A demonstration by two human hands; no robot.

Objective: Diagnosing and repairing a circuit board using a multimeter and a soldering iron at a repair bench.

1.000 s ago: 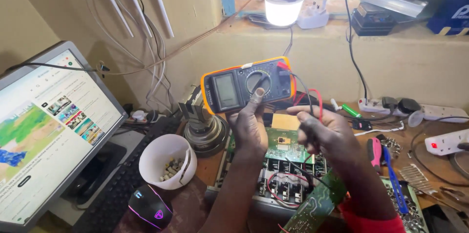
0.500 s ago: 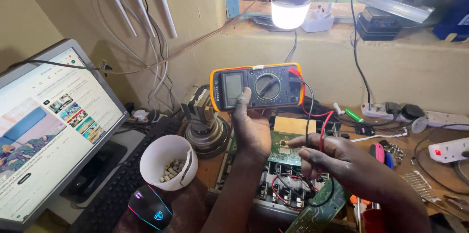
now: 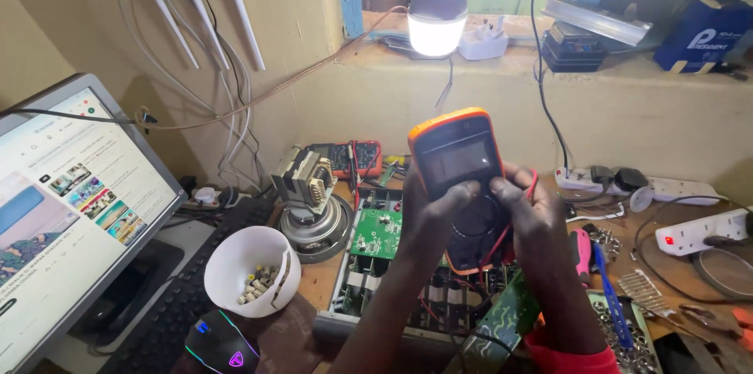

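We hold the orange meter [image 3: 459,178] upright in both hands, screen tilted toward us, probably for reading: left hand [image 3: 430,221] clasps its left edge, right hand [image 3: 527,213] its right, thumbs meeting over the dial. It hangs above the open circuit board [image 3: 376,234] mid-worktop; white cup [image 3: 249,270] near the front-left edge.

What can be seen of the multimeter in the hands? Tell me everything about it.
The multimeter is a hand-sized meter with a dark body in an orange, rubbery-looking cover. Its grey screen sits in the upper part; no reading can be made out. The dial below is mostly hidden by thumbs. It is held upright, tilted back, above the opened circuit boards. The left hand grips its left side, the right hand its right. Red and black leads hang near its lower end.
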